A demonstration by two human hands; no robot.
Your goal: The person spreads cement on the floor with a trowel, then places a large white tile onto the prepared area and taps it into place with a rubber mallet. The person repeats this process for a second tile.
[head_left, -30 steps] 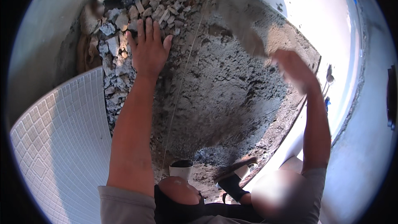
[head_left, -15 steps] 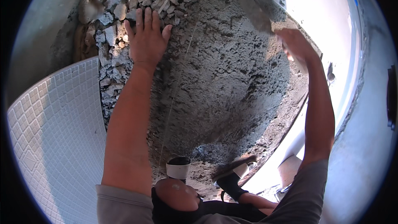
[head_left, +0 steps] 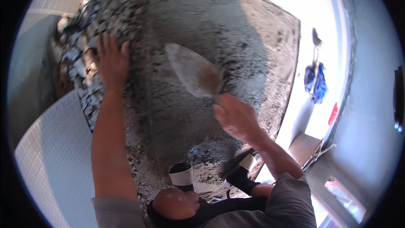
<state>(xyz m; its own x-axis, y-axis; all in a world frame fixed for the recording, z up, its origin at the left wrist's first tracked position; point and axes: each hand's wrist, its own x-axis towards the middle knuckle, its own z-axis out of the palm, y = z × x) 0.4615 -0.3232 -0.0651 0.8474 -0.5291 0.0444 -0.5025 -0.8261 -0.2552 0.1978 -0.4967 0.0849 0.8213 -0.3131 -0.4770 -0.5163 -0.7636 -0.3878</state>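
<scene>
My right hand [head_left: 236,116] grips the handle of a pointed trowel [head_left: 192,69]. The blade hangs over the middle of a grey mortar bed [head_left: 194,25], pointing up and left, slightly blurred; I cannot tell whether it touches the mortar. My left hand [head_left: 112,61] rests open, fingers spread, on broken stone rubble [head_left: 114,0] along the bed's left side. A thin string [head_left: 152,122] runs lengthwise between the rubble and the mortar.
Below left lies a pale tiled surface [head_left: 55,143] with a grid pattern. My feet, in footwear with a white strap [head_left: 182,176], are at the bed's near edge. Rightward are a white strip, a crumpled blue thing [head_left: 316,84], a red object [head_left: 333,114] and a wall [head_left: 367,50].
My right hand has swung from the bed's right edge to its middle, bringing the trowel into plain view. The view has shifted. My left hand still lies spread on the rubble.
</scene>
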